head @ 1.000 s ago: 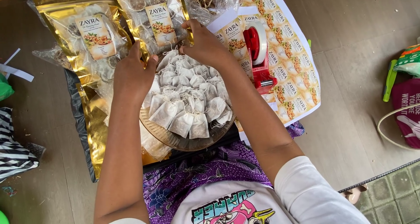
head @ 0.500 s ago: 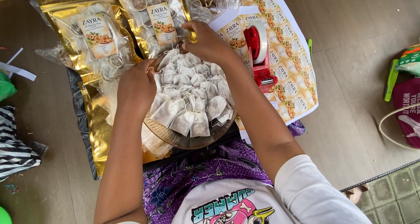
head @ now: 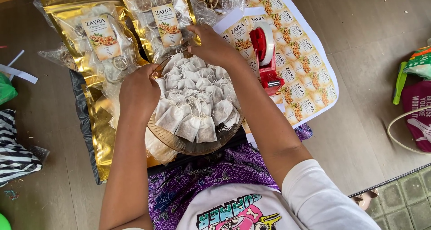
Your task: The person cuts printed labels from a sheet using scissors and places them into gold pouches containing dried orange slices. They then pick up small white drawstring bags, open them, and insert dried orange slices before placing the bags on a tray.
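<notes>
Both hands are over the bowl (head: 179,142), a shallow round glass dish resting on the person's lap, near the middle of the scene. It is heaped with small white sachets (head: 195,100), soft pouches of thin cloth or paper, each pinched at the top with a bit of string trailing off. The left hand (head: 138,92) sits at the left rim of the heap, fingers curled inward onto the sachets; whether it has one pinched cannot be told from here. The right hand (head: 210,45) is at the far edge of the pile, fingers drawn together around something small just by the mouth of a gold pouch (head: 157,21), and what it grips stays hidden.

That gold pouch has a clear front showing dried citrus slices and a label. A second gold pouch (head: 96,41) lies to its left, and more flat gold bags (head: 101,135) are stacked nearer. To the right, a red tape dispenser (head: 266,55) stands on a white sheet of printed labels (head: 305,68). Everything lies on a grey wooden floor (head: 372,37), with striped black-and-white cloth (head: 15,149) at the near left.
</notes>
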